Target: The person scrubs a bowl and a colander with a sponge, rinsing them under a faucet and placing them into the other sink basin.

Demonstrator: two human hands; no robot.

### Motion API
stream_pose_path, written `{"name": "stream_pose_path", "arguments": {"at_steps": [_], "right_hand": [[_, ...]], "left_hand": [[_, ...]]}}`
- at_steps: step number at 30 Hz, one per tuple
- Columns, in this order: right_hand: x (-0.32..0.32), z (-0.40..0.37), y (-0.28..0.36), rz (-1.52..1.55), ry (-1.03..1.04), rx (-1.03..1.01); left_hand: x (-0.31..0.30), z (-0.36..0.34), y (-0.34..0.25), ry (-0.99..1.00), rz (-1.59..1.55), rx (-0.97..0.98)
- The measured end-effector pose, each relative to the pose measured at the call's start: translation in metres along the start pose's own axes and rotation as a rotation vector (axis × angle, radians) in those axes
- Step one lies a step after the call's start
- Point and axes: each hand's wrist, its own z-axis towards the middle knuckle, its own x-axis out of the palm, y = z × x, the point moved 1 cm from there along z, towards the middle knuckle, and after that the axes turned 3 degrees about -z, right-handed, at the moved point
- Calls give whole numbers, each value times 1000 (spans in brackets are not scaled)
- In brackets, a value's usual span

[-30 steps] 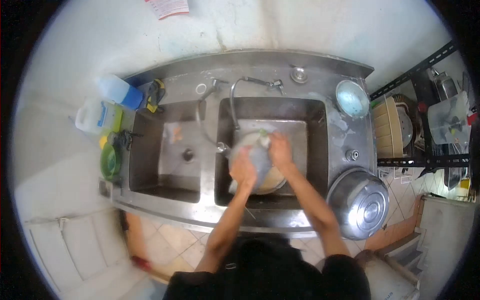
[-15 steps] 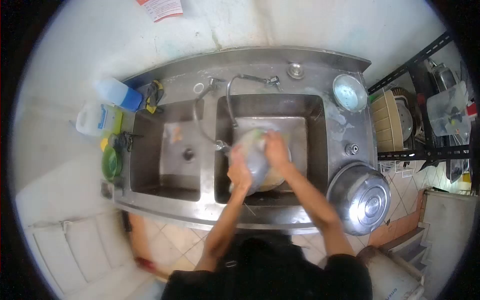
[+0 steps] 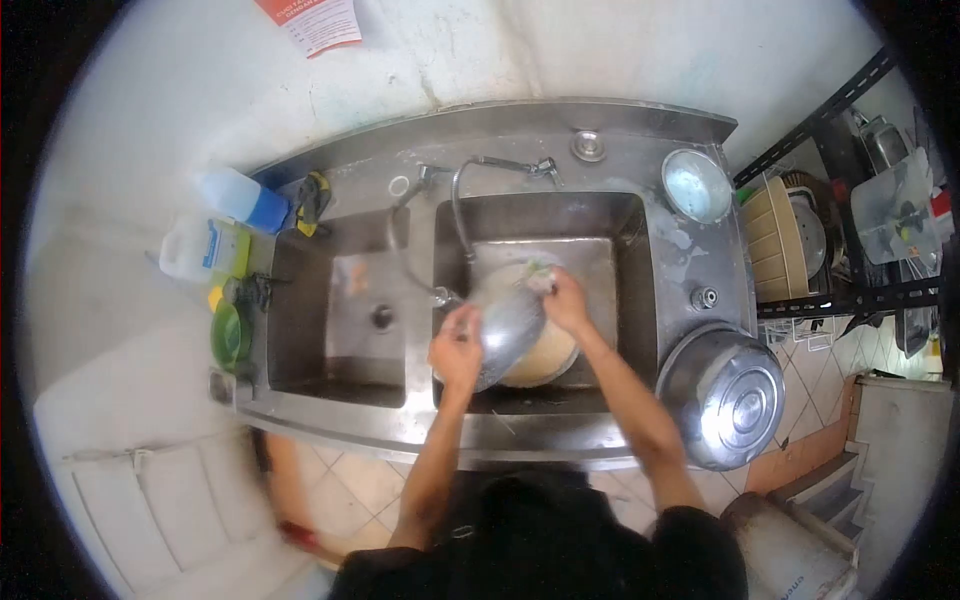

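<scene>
A silvery metal bowl [image 3: 508, 335], tilted and slightly blurred, is held over the right sink basin. Around its left rim my left hand [image 3: 457, 348] is closed. At the bowl's upper right edge, my right hand [image 3: 567, 302] pinches what looks like a green-and-white sponge [image 3: 540, 274], partly blurred. Under the bowl, a round vessel with pale yellowish contents [image 3: 550, 358] rests in the right basin [image 3: 622, 355]; the bowl and my hands hide much of it.
Two flexible taps [image 3: 458, 205] hang over the basins. The left basin [image 3: 340, 365] has orange scraps near its drain. A large metal pot [image 3: 720, 400] lies upside down at the right edge, below a small metal bowl [image 3: 697, 187]. Bottles [image 3: 240, 198] and a green bowl [image 3: 230, 335] stand left.
My left hand has shifted slightly left and down along the bowl. My right hand has moved a little right, at the bowl's edge, and the bowl shows more clearly between them.
</scene>
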Motion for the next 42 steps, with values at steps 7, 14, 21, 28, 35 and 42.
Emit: {"name": "stream_pose_path", "arguments": {"at_steps": [7,14,21,28,35,42], "right_hand": [[-8,-4,36,61,29,108],[10,-6,-109,595,4,529],[-13,-15,45,208,-154,-19],[-13,-25,90,-300,-99,-475],[-3,-24,-46,648,-263,518],[71,-86,12,1192,-470,800]], "left_hand": [[-4,-8,5,28,235,-107],[-33,14,-27,-84,-509,-223],[7,-2,-3,60,-104,-160],[7,-14,-13,86,-775,-568],[-32,5,-53,-10,-928,-568],[23,9,-56,-247,-975,-562]]}}
